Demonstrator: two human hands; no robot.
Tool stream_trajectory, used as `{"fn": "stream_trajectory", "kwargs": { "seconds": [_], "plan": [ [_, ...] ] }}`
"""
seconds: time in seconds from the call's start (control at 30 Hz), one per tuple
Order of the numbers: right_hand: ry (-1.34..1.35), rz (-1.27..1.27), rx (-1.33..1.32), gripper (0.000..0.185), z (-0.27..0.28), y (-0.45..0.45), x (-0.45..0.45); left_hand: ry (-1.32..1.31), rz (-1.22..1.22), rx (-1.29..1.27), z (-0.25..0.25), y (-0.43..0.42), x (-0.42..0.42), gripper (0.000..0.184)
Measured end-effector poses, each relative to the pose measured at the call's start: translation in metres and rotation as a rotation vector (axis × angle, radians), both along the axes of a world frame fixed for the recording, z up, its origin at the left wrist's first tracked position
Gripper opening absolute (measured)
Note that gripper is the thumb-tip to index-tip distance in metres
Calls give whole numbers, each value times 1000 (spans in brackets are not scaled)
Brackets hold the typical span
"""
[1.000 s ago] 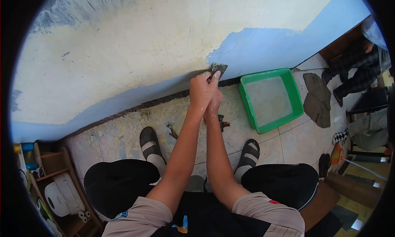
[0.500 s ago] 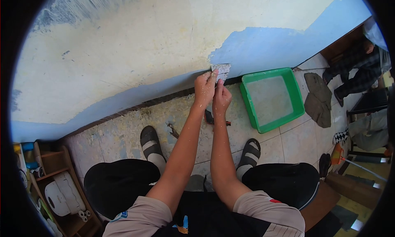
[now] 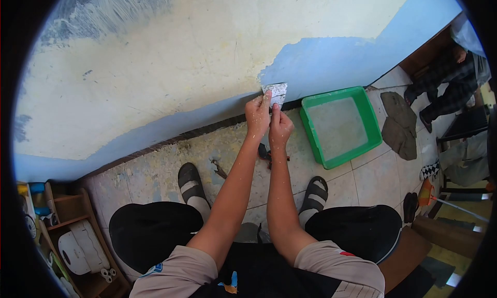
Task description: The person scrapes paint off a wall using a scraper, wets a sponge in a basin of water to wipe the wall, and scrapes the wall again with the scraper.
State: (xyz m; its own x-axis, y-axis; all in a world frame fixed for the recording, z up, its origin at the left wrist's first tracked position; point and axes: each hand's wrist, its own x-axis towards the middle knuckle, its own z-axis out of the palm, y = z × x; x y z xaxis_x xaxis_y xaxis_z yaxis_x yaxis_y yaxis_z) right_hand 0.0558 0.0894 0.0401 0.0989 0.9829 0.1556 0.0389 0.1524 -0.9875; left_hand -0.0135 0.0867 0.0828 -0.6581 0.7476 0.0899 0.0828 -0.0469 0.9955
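Both my hands grip one paint scraper (image 3: 277, 92), whose wide, speckled blade meets the wall at the edge of the blue paint (image 3: 305, 65). My left hand (image 3: 257, 114) is closed on it, its thumb along the blade. Beside it, my right hand (image 3: 280, 126) is closed lower down, around the handle end, which the fingers mostly hide. Pale flecks cover both hands. Left of the blade and above it, the wall (image 3: 181, 80) is bare cream with scuffs. Paint chips lie on the tiled floor (image 3: 155, 168) below.
A green tray (image 3: 375, 137) with cloudy liquid stands to the right, beside a crumpled dark cloth (image 3: 399, 124). Dark tools (image 3: 266, 154) lie under my forearms. A wooden shelf (image 3: 88, 215) is at lower left. Another person's legs (image 3: 448, 83) are at far right.
The scraper and both hands have shifted slightly left and down in view, still together at the edge of the blue paint. The whole view has moved a little too.
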Motion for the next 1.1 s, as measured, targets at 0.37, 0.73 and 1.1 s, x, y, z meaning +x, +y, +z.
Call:
{"fn": "stream_trajectory", "kwargs": {
  "seconds": [0.37,0.73,1.1],
  "plan": [
    [-60,-16,-20,41,19,4,4,-117,67,68,-1,9,8,40],
    [-120,17,54,43,44,17,-11,-143,159,179,38,9,6,41],
    [2,9,-34,42,-8,-4,-16,-106,118,-10,-13,-5,-1,37]
  ]
}}
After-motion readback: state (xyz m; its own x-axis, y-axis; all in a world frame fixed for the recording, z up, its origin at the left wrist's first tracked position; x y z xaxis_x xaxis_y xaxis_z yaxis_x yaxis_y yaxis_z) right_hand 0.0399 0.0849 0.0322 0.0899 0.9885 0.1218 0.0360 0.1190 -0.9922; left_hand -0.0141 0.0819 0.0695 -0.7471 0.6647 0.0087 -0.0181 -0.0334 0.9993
